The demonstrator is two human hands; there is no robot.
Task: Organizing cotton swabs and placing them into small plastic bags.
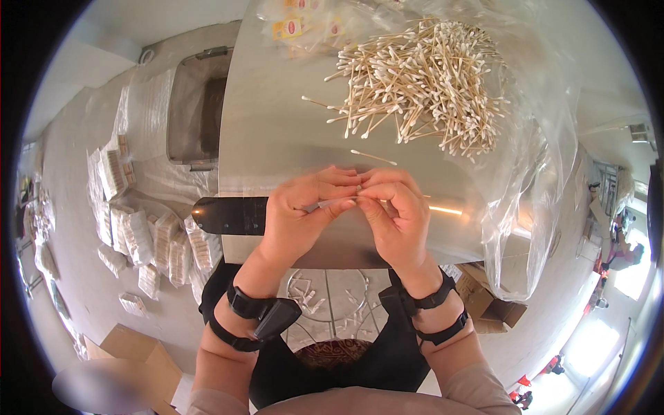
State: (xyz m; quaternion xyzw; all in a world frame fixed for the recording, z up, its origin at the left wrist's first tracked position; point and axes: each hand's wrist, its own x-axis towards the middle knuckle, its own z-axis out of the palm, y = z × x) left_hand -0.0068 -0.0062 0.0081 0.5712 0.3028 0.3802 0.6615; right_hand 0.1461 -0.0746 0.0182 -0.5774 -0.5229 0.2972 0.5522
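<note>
Both hands (346, 207) pinching one swab (332, 203) at table edge (346, 259) — pile (425, 83) well apart

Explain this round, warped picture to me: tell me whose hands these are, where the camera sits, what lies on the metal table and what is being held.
No machine here: a person works with bare hands, filmed by a wide-angle camera worn on the head and looking down, which bends straight edges. The left hand and right hand meet over a shiny metal table, together pinching a small clear sleeve with a thin stick in it. Farther back lies a heap of cotton swabs on a clear plastic sheet; one loose swab lies nearer. Black straps circle both wrists.
</note>
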